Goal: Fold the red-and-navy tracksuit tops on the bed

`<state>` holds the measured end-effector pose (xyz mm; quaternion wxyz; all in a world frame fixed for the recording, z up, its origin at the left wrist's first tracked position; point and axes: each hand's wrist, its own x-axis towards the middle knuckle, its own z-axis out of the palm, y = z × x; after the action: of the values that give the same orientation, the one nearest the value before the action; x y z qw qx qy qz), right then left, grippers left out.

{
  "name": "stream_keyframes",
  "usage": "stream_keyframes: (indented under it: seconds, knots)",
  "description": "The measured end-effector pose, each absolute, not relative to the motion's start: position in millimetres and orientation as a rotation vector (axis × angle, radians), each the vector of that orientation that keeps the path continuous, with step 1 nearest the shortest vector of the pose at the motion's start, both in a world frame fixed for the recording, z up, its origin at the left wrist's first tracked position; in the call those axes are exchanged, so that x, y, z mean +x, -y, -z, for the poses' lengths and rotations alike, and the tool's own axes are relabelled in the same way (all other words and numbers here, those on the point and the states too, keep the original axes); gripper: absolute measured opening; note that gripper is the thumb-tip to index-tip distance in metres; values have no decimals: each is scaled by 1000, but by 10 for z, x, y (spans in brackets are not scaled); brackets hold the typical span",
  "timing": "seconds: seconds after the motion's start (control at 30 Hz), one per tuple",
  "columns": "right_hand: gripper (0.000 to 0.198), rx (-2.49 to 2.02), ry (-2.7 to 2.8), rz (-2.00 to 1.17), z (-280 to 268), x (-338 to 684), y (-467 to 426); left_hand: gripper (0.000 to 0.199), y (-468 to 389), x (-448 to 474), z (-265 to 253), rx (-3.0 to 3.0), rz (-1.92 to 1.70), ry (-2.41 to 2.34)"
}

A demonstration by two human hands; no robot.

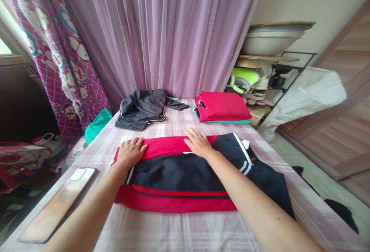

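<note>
A red and navy garment with white stripes lies partly folded across the table in front of me; it looks like a sports jacket, though I cannot be sure. My left hand rests flat on its red far edge at the left, fingers apart. Farther right, my right hand lies on the same red band with its fingers spread. Dark cloth of the garment reaches out to the right, past my right forearm. Neither hand grips the fabric.
Beyond the garment are a crumpled black garment and a folded red stack over teal cloth. A phone lies near the left edge, and teal fabric hangs there. A rack with a basin stands at right, before purple curtains.
</note>
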<state>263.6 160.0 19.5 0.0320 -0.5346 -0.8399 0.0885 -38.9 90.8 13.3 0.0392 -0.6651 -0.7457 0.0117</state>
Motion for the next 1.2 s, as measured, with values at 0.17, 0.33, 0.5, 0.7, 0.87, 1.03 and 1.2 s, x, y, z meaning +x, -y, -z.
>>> stream_keyframes:
  seconds: [0.17,0.33,0.5,0.7,0.87,1.03,1.2]
  knots:
    - [60,-1730,2654,-408,-49,2977,-1696,58,-920,-443,-106,-2051,-19,2293]
    - [60,-2209,2376,-96,30,3876,-1802,55,-909,-414,-128,-2043,-9,2307]
    - [62,-2340,2311,-66,-32,3866,-1832,54,-882,-369,-164,-2044,-28,2301]
    - [60,-1976,2287,59,-50,3223,-1644,52,-866,-370,-153,-2035,15,2302]
    - [59,-2042,2442,-218,68,3292,-1619,53,-847,-364,-161,-2018,22,2324]
    - [61,-2212,2256,-75,-31,3508,-1682,52,-845,-373,-144,-2015,38,2320]
    - [59,-1874,2449,-28,79,3496,-1457,52,-853,-390,-126,-2013,43,2319]
